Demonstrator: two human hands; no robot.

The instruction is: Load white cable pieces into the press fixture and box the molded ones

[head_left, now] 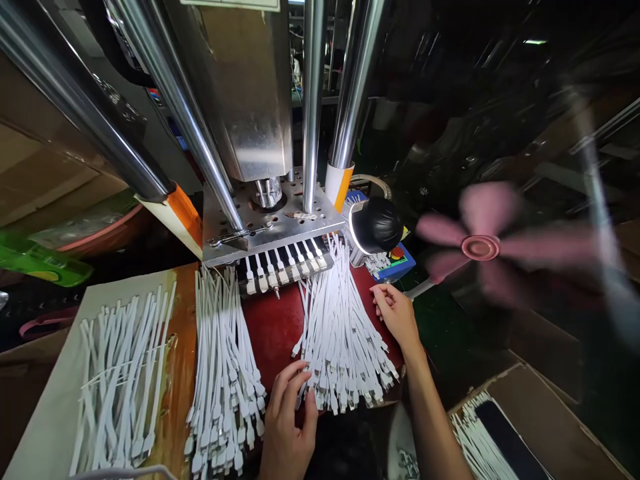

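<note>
My left hand (290, 420) is at the lower middle, fingers and thumb apart, its fingertips by the connector ends of a fan-shaped pile of white USB cables (340, 333). To the right of that pile, my right hand (397, 317) hovers over or rests on the red work surface (270, 330); its fingers are curled together, and whatever they might hold is hidden. A second cable pile (223, 373) lies left of my left hand. Beyond both hands, several white cable ends sit side by side in a black fixture (285, 267) under the press's metal plate (275, 227).
Steel columns (313, 107) rise around the press. A black lamp (377, 223) stands right of it, near a blue control box (395, 263). A pink fan (480, 248) spins at right. More cables lie on a board (65, 373) at left and in a cardboard box (555, 427).
</note>
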